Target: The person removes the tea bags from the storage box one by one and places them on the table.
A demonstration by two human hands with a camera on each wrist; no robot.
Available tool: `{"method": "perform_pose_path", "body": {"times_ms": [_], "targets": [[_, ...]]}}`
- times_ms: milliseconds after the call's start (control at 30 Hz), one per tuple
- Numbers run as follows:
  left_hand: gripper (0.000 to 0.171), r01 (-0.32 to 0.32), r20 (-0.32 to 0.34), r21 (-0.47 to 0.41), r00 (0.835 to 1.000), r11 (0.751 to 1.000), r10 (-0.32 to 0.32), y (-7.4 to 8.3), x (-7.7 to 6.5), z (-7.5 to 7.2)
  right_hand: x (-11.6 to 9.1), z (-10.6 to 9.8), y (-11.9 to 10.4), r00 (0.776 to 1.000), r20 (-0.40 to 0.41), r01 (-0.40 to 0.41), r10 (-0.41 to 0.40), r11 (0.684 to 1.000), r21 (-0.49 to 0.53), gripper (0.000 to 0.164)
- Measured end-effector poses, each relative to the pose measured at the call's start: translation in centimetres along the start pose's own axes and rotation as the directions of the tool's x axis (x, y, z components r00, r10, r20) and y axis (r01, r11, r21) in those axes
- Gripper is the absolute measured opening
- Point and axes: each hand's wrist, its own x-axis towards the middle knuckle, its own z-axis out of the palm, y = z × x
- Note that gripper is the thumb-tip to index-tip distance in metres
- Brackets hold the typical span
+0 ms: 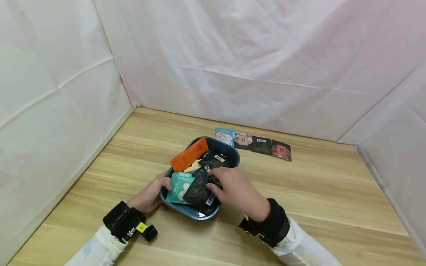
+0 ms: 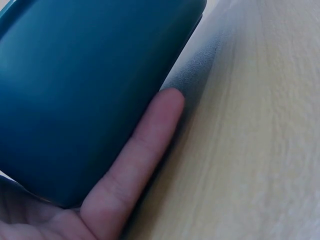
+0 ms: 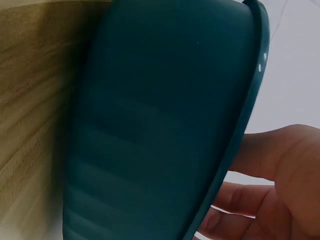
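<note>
My left hand (image 1: 151, 192) grips the near left side of a dark blue plastic basin (image 1: 233, 148), the thumb over its rim and the fingers against its outer wall. In the left wrist view one finger lies along the foot of the basin, close over the wood. Inside are several flat sachets: an orange one (image 1: 189, 153), a teal one (image 1: 178, 181), a black one with a barcode (image 1: 199, 194) and another black one (image 1: 214, 159). My right hand (image 1: 236, 188) reaches over the right rim, thumb and fingertips among the black sachets; I cannot tell whether they pinch one.
Behind the basin a row of sachets lies on the wooden table (image 1: 316, 192): a blue one (image 1: 225, 136), a floral one (image 1: 243, 140), a black one (image 1: 261, 144) and a dark one with pink (image 1: 281, 150). White cloth walls (image 1: 249, 55) stand at the back and sides.
</note>
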Motion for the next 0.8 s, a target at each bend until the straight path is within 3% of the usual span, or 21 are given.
{"method": "perform_pose_path", "body": {"times_ms": [500, 800], "targets": [[0.087, -0.005, 0.019, -0.003, 1.0, 1.0, 0.005, -0.1, 0.0, -0.2, -0.5, 0.4, -1.1, 0.996, 0.084, -0.005, -0.002, 0.996, 0.084, 0.036], [0.087, -0.007, 0.031, 0.002, 0.999, 1.0, 0.007, 0.0, 0.0, -0.3, -0.6, 0.1, -1.9, 0.996, 0.08, 0.032, -0.033, 0.999, 0.024, 0.027]]}}
